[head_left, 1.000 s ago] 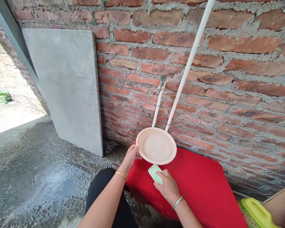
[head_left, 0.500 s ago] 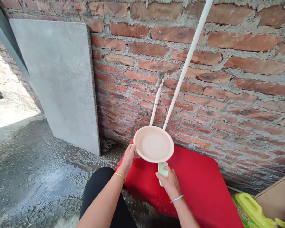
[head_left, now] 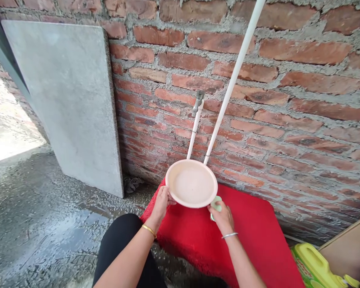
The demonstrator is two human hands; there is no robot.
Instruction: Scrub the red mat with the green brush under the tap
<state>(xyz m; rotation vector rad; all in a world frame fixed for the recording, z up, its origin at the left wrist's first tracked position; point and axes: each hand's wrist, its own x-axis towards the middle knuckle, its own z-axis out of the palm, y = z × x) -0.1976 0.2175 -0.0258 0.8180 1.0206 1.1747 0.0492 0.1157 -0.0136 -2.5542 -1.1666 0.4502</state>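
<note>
A shallow pale pink basin (head_left: 192,185) is tipped slightly toward me over the red cloth. My left hand (head_left: 162,202) grips its left rim, the thumb on top and the fingers curled beneath. At the lower right of the rim is my right hand (head_left: 222,216), closed around a small pale green rounded object (head_left: 217,203). That object is partly covered by my fingers, so its exact kind does not show. The right fingertips appear to touch the basin's edge. The inside of the basin looks bare.
Red cloth (head_left: 243,236) covers a low surface against the brick wall (head_left: 306,92). Behind the basin, a metal tap (head_left: 198,103) tops a short white pipe beside a long one (head_left: 234,80). A grey slab (head_left: 69,104) leans at left above wet floor (head_left: 78,232). A yellow-green jug (head_left: 313,262) stands at right.
My right hand has moved up and right with the pale green object, from below the basin to its lower-right rim. The left hand keeps its grip. The view has shifted slightly.
</note>
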